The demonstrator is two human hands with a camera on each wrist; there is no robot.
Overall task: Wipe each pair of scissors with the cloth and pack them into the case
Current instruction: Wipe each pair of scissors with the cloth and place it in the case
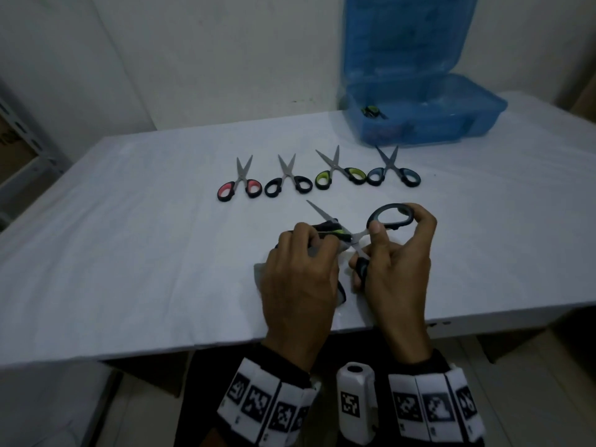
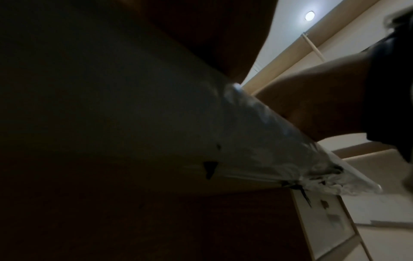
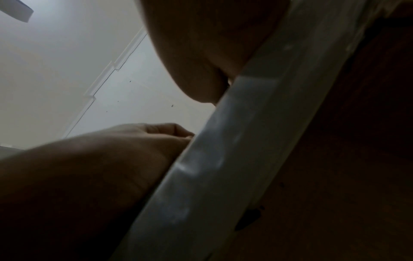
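Observation:
In the head view my right hand [image 1: 398, 253] holds an opened pair of grey-handled scissors [image 1: 392, 217], thumb and fingers round the upper ring, lower fingers on the other handle. My left hand [image 1: 306, 248] grips a dark cloth [image 1: 332, 230] with a green stripe, wrapped round one blade; the blade tip sticks out up and left. Pink-handled scissors [image 1: 237, 185], black scissors [image 1: 288, 182], green scissors [image 1: 340, 174] and blue scissors [image 1: 393, 172] lie in a row behind. The blue case [image 1: 467, 124] stands open at the back right with one pair inside [image 1: 371, 111].
The white-covered table [image 1: 129, 237] has its front edge just under my wrists. Both wrist views look up from below that table edge [image 2: 257, 132] [image 3: 223, 159] and show no scissors. A metal shelf [image 1: 29, 150] stands at the far left.

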